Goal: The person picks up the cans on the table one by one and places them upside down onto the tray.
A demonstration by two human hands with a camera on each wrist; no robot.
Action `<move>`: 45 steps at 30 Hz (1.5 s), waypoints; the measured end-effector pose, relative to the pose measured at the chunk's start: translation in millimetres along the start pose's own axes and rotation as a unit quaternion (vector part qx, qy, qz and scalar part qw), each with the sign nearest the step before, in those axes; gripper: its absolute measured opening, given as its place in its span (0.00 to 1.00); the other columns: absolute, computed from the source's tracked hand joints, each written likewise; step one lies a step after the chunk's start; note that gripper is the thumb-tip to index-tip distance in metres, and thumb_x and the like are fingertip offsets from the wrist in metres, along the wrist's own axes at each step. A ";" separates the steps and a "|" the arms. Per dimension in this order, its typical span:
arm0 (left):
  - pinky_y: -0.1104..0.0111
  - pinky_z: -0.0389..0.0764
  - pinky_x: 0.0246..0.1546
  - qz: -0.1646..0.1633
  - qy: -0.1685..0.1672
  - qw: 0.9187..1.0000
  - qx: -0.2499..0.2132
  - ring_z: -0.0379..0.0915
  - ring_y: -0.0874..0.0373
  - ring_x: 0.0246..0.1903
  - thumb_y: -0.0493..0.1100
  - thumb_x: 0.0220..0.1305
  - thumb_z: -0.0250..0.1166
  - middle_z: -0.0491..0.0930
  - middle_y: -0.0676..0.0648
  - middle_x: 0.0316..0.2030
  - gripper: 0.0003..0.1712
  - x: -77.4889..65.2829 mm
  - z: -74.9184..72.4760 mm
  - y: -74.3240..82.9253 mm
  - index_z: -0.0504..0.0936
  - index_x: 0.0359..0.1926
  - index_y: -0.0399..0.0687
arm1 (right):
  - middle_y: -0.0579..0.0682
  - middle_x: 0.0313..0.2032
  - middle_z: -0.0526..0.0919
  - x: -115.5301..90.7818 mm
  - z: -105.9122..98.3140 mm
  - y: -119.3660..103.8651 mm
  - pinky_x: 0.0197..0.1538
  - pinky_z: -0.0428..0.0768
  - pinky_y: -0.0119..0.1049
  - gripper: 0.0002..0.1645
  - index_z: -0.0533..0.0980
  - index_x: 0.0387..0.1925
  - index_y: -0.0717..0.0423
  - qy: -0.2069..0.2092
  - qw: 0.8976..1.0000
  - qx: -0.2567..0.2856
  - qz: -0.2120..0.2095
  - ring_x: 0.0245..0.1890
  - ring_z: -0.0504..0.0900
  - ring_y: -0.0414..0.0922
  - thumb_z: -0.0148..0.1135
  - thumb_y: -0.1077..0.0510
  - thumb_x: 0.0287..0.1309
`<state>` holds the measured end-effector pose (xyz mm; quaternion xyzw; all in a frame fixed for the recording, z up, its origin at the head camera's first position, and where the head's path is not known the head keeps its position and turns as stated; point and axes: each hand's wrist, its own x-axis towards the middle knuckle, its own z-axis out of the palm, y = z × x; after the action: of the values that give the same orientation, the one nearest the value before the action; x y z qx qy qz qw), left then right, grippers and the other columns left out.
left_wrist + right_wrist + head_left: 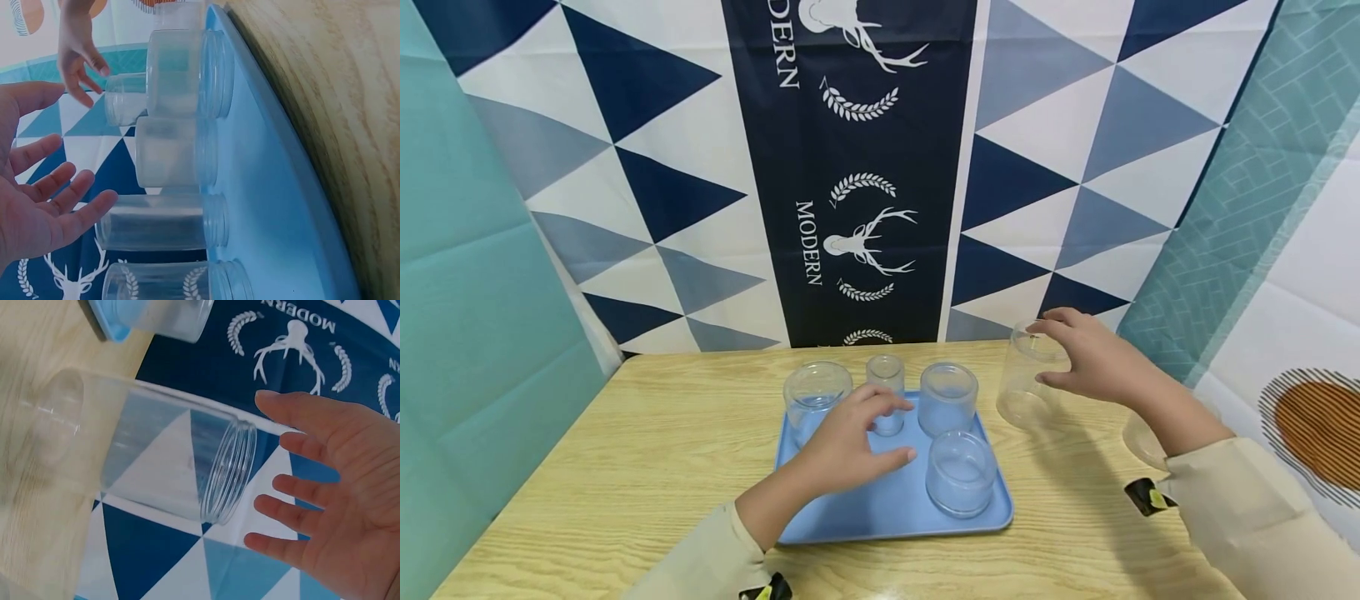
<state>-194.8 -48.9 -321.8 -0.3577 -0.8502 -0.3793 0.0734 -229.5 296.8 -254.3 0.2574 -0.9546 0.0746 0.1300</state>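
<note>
A blue tray point(865, 517) bears several clear jars, standing mouth down: a wide jar point(811, 396), a slim jar point(885, 371), a medium jar point(948, 402) and a short jar point(961, 477). Over the tray hovers my left hand point(850, 442), fingers apart and holding nothing; the left wrist view shows a gap between it and the jars. To the right of the tray, a tall clear jar point(156, 450) stands mouth up on the table. My right hand point(344, 481) is just above its threaded rim, fingers spread, with no contact visible in the right wrist view.
Another clear round container point(1141, 440) stands at the table's right, partly hidden by my right forearm. A patterned cloth point(857, 167) hangs behind the wood-grain table point(647, 467), with a teal cloth point(490, 275) at the left.
</note>
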 end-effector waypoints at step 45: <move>0.65 0.82 0.42 -0.159 -0.056 0.963 -0.209 0.76 0.54 0.52 0.46 0.56 0.74 0.78 0.50 0.55 0.26 39.3 8.0 -3.3 0.81 0.57 0.48 | 0.73 0.55 0.70 47.8 9.5 29.0 0.46 0.77 0.61 0.46 0.72 0.61 0.60 -0.147 0.987 0.043 0.053 0.50 0.75 0.66 0.80 0.57 0.37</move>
<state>-224.6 -23.1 -313.8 -0.2465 -0.8003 -0.5350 -0.1121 -286.2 297.1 -251.8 0.2198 -0.9715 0.0840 -0.0275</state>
